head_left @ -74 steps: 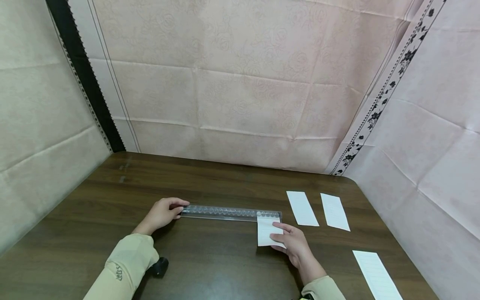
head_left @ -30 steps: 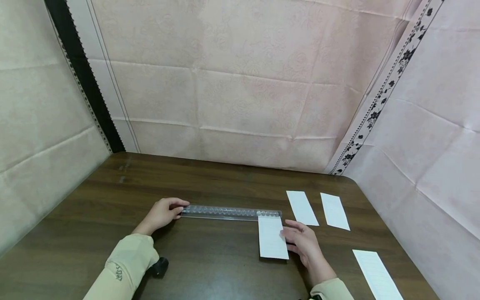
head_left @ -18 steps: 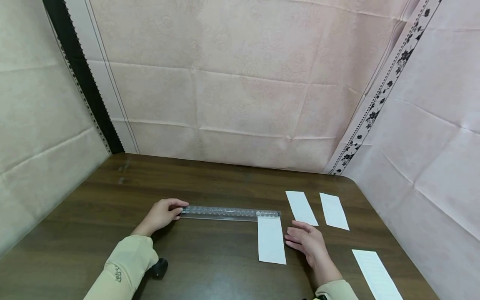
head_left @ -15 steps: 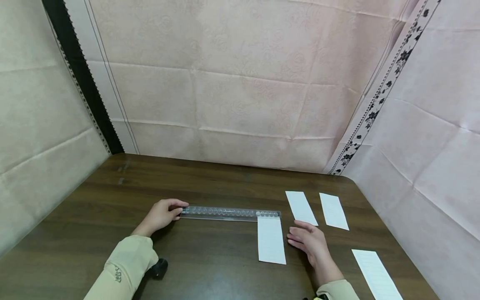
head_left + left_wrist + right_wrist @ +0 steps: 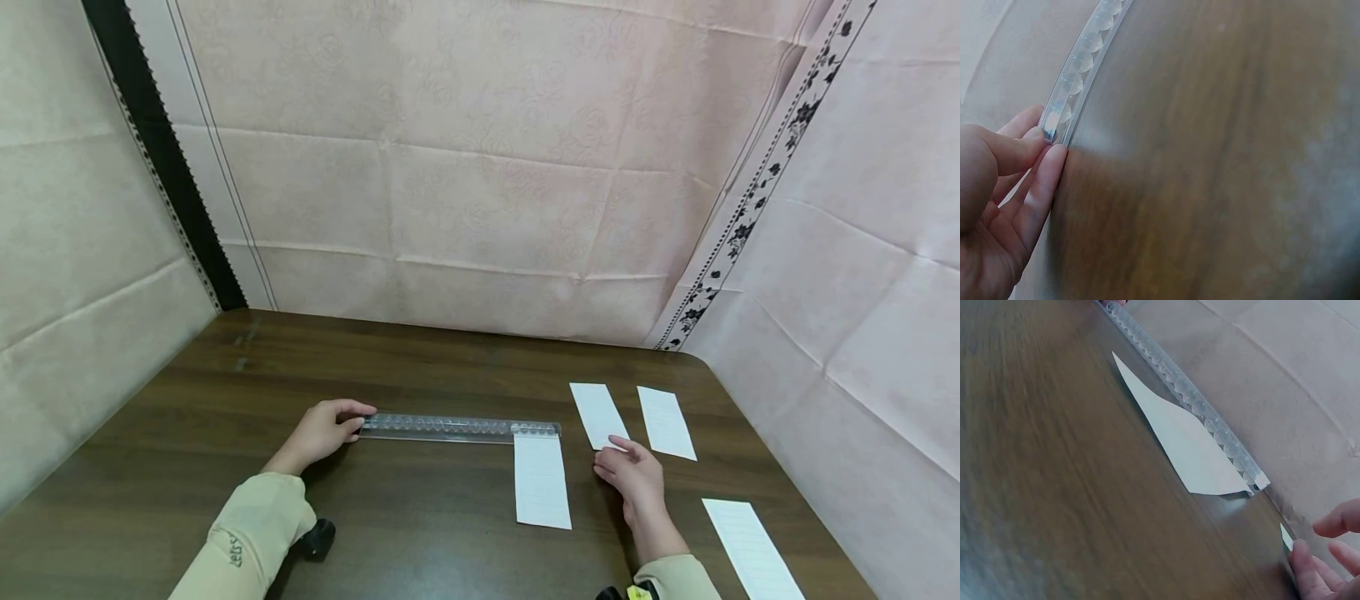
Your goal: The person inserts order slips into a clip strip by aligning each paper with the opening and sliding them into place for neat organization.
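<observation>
A clear ticket rail (image 5: 442, 427) with a row of round beads inside lies across the tabletop. My left hand (image 5: 321, 433) pinches its left end between thumb and fingers, seen closely in the left wrist view on the rail (image 5: 1082, 69). From the rail's right end a white lined paper slip (image 5: 542, 483) extends toward me, its top edge tucked in there. My right hand (image 5: 633, 477), fingers loosely bent and holding nothing, is over the near edge of a second paper slip (image 5: 595, 408). Whether a fingertip touches that slip cannot be told.
Another white slip (image 5: 667, 423) lies at the back right, and a longer lined slip (image 5: 753, 550) lies near the front right. Pale patterned cloth (image 5: 450, 167) hangs behind and on both sides of the brown wooden table (image 5: 420, 517).
My right hand has let go of the slip at the rail, which now lies flatter and straighter, and has moved right to the second slip. My left hand stays at the rail's end.
</observation>
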`<action>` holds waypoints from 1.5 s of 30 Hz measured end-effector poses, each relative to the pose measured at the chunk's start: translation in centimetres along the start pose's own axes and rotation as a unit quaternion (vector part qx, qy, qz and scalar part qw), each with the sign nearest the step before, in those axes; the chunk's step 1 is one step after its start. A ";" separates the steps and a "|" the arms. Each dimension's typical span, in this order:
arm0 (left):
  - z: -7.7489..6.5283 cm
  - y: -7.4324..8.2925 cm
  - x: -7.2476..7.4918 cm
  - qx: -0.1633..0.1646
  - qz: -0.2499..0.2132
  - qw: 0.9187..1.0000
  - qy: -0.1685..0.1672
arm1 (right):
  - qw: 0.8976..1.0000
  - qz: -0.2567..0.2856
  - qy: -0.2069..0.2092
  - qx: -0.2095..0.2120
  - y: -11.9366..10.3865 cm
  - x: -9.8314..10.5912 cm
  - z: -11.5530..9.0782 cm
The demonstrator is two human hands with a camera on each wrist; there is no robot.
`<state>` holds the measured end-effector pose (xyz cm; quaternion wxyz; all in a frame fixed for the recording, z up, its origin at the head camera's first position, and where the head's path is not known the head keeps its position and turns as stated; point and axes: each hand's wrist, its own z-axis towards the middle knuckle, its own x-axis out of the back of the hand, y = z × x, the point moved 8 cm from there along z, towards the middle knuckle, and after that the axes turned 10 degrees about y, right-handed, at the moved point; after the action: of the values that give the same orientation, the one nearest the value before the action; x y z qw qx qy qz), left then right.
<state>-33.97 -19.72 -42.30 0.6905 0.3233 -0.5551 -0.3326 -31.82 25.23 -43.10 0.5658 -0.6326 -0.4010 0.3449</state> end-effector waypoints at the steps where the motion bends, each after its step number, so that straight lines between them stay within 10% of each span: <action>1: 0.0 0.0 0.0 -0.001 0.000 1.000 0.000 | 1.000 0.001 0.008 0.006 -0.1 0.1 0.1; 26: -0.1 0.2 0.1 -0.007 0.006 1.000 0.005 | 0.974 -0.102 0.175 0.103 -1.2 1.0 2.1; 45: -0.3 0.1 0.0 0.010 0.005 1.000 0.012 | 0.929 -0.316 0.132 0.137 -1.4 -1.0 3.6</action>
<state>-33.69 -19.68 -42.27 0.6955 0.3307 -0.5520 -0.3197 -35.62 26.00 -42.22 0.7744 -0.4291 -0.4509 0.1134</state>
